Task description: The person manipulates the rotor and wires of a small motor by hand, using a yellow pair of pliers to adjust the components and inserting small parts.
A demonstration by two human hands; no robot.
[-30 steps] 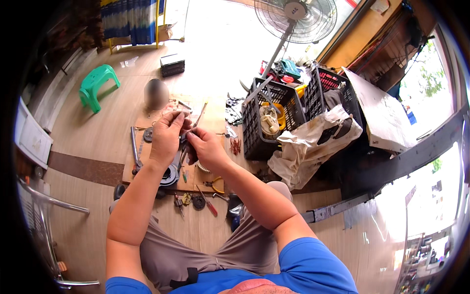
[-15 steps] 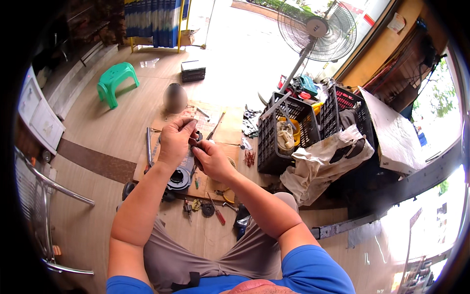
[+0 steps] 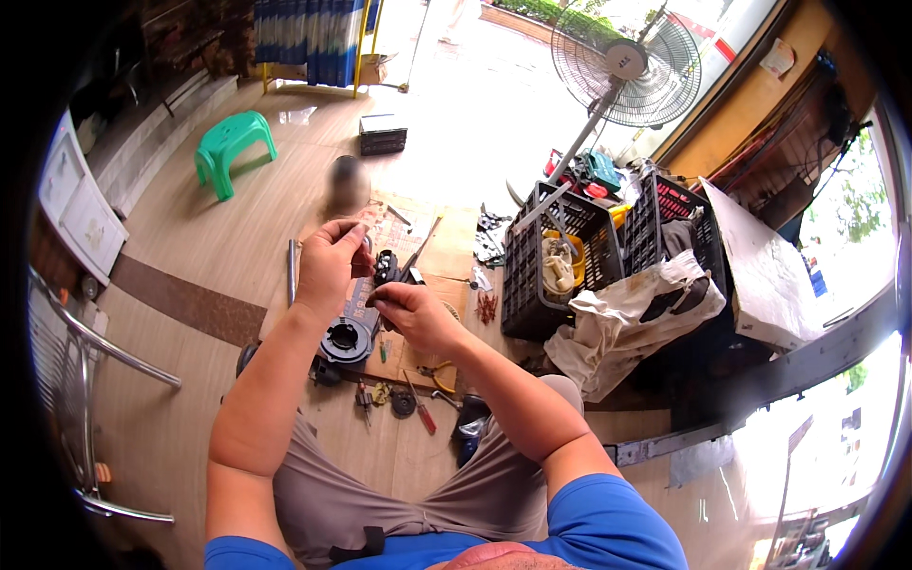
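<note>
My left hand (image 3: 331, 261) hovers over a grey machine housing, thumb and forefinger pinched together; whatever they hold is too small to make out. Lower and to its right, my right hand (image 3: 410, 309) is closed too, a small dark piece at its fingertips that I cannot name. Beneath them the grey housing (image 3: 359, 309), with a round black-centred opening at its near end, lies on a cardboard sheet (image 3: 446, 249). Black parts (image 3: 386, 267) show between the hands. Nearer me lie a red-handled screwdriver (image 3: 424, 410), yellow-handled pliers (image 3: 438, 376) and a black disc (image 3: 403, 405).
Black plastic crates (image 3: 532, 285) with tools and a draped pale cloth (image 3: 632, 318) stand at the right. A standing fan (image 3: 627, 62) rises behind them. Farther off are a green stool (image 3: 233, 142) and a dark box (image 3: 383, 135). Metal chair rails (image 3: 114, 356) edge the left.
My hands have parted: the right has dropped slightly toward me, and the black parts behind now show between them. The whole view has shifted a little.
</note>
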